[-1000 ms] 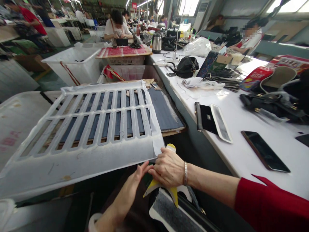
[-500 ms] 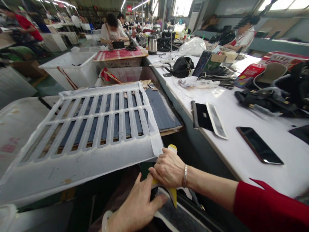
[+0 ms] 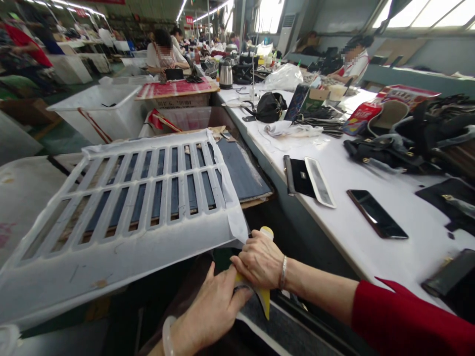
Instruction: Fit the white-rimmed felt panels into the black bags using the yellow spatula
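My right hand (image 3: 261, 259) is closed around a yellow-and-white item (image 3: 266, 232) whose kind I cannot make out. Its rounded end sticks out above the fist, and a curved yellow strip (image 3: 264, 300) tapers below. Close beside it, my left hand (image 3: 213, 306) has its thumb bent over a dark, pale-edged piece (image 3: 285, 326), pinching near the yellow strip. The left fingertips touch the right hand and are partly hidden. Most of the dark piece lies low in the view, cut off by the frame's bottom.
A slatted white plastic crate (image 3: 159, 237) stands at the left, with dark sheets (image 3: 241, 170) beyond it. On the white table (image 3: 352, 242) to the right lie a phone (image 3: 377, 213), a black wallet-like piece (image 3: 300, 177) and black bags (image 3: 382, 153). Co-workers sit farther back.
The camera view has turned slightly right, so the surroundings shift left. Both hands keep nearly the same hold, and the left thumb has moved slightly left over the dark piece.
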A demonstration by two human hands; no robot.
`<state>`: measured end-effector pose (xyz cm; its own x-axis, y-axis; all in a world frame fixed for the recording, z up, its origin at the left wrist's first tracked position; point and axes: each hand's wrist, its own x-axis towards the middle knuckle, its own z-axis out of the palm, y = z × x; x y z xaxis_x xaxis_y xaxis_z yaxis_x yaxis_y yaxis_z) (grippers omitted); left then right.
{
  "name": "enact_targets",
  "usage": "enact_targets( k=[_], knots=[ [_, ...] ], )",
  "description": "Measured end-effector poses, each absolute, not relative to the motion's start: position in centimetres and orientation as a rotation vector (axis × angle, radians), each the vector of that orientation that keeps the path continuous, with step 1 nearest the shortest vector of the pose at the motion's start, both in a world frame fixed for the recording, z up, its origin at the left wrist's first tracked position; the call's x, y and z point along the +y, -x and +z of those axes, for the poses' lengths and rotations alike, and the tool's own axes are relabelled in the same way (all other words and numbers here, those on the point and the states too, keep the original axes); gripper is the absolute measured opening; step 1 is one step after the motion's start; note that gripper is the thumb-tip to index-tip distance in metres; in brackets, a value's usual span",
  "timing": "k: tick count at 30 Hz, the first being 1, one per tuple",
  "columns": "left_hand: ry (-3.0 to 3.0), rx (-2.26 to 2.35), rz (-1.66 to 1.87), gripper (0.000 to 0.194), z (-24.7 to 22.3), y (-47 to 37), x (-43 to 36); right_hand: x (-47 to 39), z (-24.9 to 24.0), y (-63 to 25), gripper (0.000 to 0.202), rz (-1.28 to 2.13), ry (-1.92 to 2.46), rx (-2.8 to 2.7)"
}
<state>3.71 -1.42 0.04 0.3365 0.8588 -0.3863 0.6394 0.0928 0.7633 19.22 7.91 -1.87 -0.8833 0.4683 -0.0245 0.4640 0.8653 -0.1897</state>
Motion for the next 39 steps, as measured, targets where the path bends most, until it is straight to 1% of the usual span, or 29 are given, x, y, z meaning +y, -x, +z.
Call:
enact_targets(
  k=[3, 6, 9, 13, 16, 19, 22, 24, 27, 30, 31, 33, 34, 35, 36, 39],
  knots=[
    [-1.5, 1.238, 0.309, 0.042, 0.1, -3.0, -1.0, 7.1, -1.7, -19.3, 0.052, 0.312, 0.848, -2.997],
    [-1.222, 0.998, 0.476, 0.046, -0.6, -2.2, -0.3, 6.3, -1.5, -19.5, 0.051, 0.34, 0.936, -2.977],
    [-1.034, 0.927, 0.614, 0.039, -1.9, -1.9, 0.1, 5.6, -1.3, -19.6, 0.049, 0.378, 1.005, -2.962],
    [-0.932, 0.929, 0.642, 0.027, -2.8, -1.9, 0.3, 5.0, -1.0, -20.2, 0.051, 0.48, 1.094, -2.937],
    [-0.886, 0.915, 0.611, 0.026, -2.8, -2.0, 0.4, 5.1, -0.8, -21.4, 0.052, 0.642, 1.21, -2.878],
    [-0.832, 0.931, 0.566, 0.037, -2.8, -2.0, 0.6, 5.6, -0.8, -23.5, 0.062, 0.857, 1.511, -2.672],
    [-0.821, 0.965, 0.556, 0.041, -3.2, -2.0, 0.7, 6.3, -1.0, -25.1, 0.07, 1.178, 1.747, -2.363],
    [-0.822, 0.972, 0.551, 0.042, -3.2, -1.9, 0.7, 6.7, -1.1, -25.5, 0.074, 1.438, 1.727, -2.181],
    [-0.763, 0.917, 0.547, 0.044, -2.9, -2.0, 0.8, 7.0, -0.9, -25.2, 0.085, 1.774, 1.554, -1.97],
    [-0.75, 0.85, 0.559, 0.041, -2.4, -2.2, 0.9, 7.0, -0.8, -24.5, 0.085, 2.111, 1.227, -1.776],
    [-0.754, 0.837, 0.562, 0.04, -2.2, -2.3, 0.9, 7.0, -0.9, -24.3, 0.089, 2.211, 1.112, -1.705],
    [-0.755, 0.831, 0.568, 0.039, -2.0, -2.4, 0.9, 7.0, -1.3, -23.8, 0.1, 2.325, 0.987, -1.611],
    [-0.752, 0.835, 0.571, 0.038, -1.9, -2.5, 0.9, 7.0, -1.6, -23.6, 0.102, 2.324, 1.001, -1.606],
    [-0.749, 0.843, 0.573, 0.038, -1.9, -2.6, 0.9, 6.9, -1.9, -23.3, 0.098, 2.284, 1.058, -1.635],
    [-0.751, 0.853, 0.574, 0.037, -1.9, -2.7, 0.9, 6.8, -2.2, -22.9, 0.09, 2.229, 1.124, -1.671],
    [-0.786, 0.903, 0.569, 0.033, -1.9, -2.9, 0.9, 6.4, -3.0, -21.9, 0.053, 2.076, 1.252, -1.791]
  ],
)
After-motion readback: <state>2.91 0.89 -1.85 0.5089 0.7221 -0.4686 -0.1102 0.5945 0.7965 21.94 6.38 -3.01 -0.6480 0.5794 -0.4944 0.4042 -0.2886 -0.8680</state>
